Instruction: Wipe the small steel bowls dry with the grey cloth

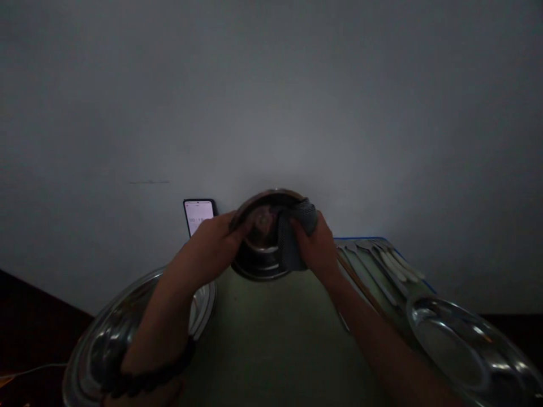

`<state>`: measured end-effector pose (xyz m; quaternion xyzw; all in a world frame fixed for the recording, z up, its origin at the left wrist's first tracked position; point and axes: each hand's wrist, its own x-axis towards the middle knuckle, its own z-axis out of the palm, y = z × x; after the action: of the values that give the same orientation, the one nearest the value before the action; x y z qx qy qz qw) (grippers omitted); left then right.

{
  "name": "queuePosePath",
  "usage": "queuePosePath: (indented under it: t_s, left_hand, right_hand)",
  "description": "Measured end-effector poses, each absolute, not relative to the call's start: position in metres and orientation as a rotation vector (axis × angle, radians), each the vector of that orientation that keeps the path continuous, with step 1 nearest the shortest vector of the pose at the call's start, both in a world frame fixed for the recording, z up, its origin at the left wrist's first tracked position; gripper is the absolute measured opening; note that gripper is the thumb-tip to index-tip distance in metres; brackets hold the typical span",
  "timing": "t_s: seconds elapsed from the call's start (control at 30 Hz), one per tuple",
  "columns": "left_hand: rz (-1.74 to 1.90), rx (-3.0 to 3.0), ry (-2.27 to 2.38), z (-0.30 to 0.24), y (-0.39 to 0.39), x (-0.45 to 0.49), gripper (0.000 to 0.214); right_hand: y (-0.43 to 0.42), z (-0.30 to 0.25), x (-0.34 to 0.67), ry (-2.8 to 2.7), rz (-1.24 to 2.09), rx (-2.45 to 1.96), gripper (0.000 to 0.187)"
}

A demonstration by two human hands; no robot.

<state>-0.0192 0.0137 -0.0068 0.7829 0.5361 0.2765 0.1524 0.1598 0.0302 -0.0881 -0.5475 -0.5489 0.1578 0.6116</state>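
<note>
A round steel bowl (pixel 258 257) is tilted up at the far edge of the table, its inside facing me. My left hand (pixel 214 249) grips its left rim, fingers curled over the edge. My right hand (pixel 316 246) is closed on a grey cloth (pixel 294 232) and presses it against the bowl's right inner side. A dark bead bracelet sits on my left wrist.
A large steel plate (pixel 106 345) lies at the near left and another steel plate (pixel 466 350) at the near right. Several spoons and chopsticks (pixel 382 265) lie on the right. A lit phone (pixel 199 215) leans on the wall behind. The table (pixel 280 339) is pale green.
</note>
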Motion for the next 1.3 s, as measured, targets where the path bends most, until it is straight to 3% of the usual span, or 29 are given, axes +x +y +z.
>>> queuePosePath:
  t_s: [0.13,0.23,0.4,0.5,0.6,0.8,1.13,1.3]
  left_hand:
    - [1.166,2.167,1.550,-0.018,0.020,-0.006,0.035]
    - [1.116,2.164,1.414,-0.030,0.022,0.004,0.037]
    - [0.470,2.134,1.455,-0.024,0.014,-0.005,0.044]
    - [0.407,2.223,1.570,-0.012,0.006,-0.013,0.049]
    - [0.387,2.339,1.695,-0.012,0.004,-0.010,0.046]
    - [0.016,2.468,1.846,-0.035,0.005,0.010,0.035]
    - [0.084,2.500,1.935,-0.048,0.003,0.028,0.034]
    - [0.143,2.421,1.969,-0.062,-0.015,0.021,0.043]
  right_hand:
    - [0.034,-0.105,0.139,-1.015,0.907,-1.046,0.039]
    - [0.042,-0.114,0.146,-0.891,1.056,-1.002,0.039]
    - [0.043,-0.095,0.189,-1.232,0.630,-1.222,0.032]
    - [0.034,-0.077,0.198,-1.495,0.238,-1.325,0.014]
    - [0.026,-0.072,0.188,-1.671,0.057,-1.348,0.006]
    - [0.021,-0.082,0.162,-1.940,0.108,-1.226,0.025]
    - [0.037,-0.103,0.174,-1.672,0.089,-1.269,0.016]
    - [0.032,-0.108,0.174,-1.586,0.190,-1.237,0.024]
